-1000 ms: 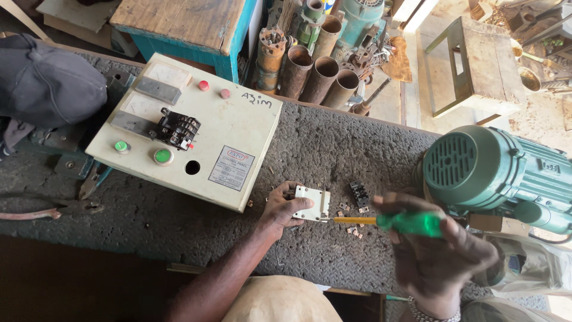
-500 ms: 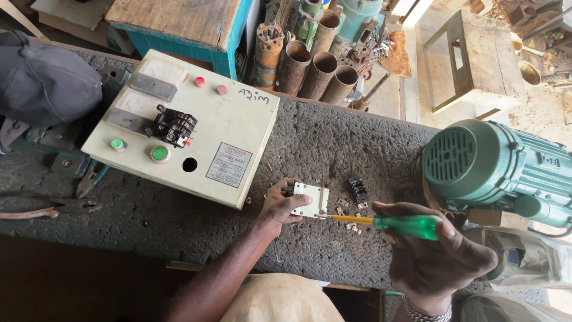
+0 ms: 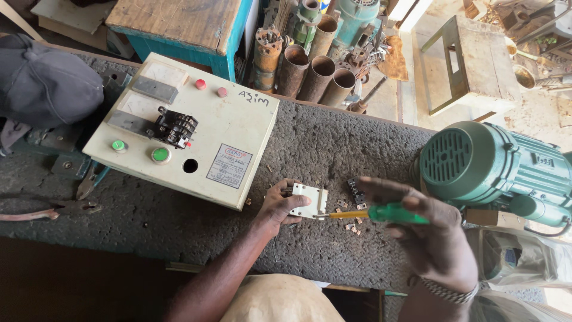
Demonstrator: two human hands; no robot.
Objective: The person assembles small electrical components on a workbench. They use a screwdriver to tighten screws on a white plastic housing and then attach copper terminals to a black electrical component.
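— Where do the fingers sit?

— The left hand [image 3: 280,206] is curled around a small white block [image 3: 310,201], fingers at its near edge and thumb along its left side, pinning it to the bench [image 3: 333,149]; the right hand [image 3: 438,238] is closed on the green handle of a screwdriver [image 3: 381,213], index finger stretched out above it; the yellow shaft runs left and its tip meets the block's lower right corner.

— And the block itself?

— Flat, roughly square, off-white, with a raised edge; finer detail is too small to tell; little brass bits [image 3: 350,222] lie scattered just beside it, with a dark part [image 3: 356,191] near them.

— Around that?

— A rough grey bench top; a cream control panel [image 3: 185,128] with green and red buttons just to the left; a green motor [image 3: 494,164] to the right; pliers [image 3: 53,209] and a dark cap [image 3: 47,80] at far left; rusty pipes [image 3: 316,71] behind.
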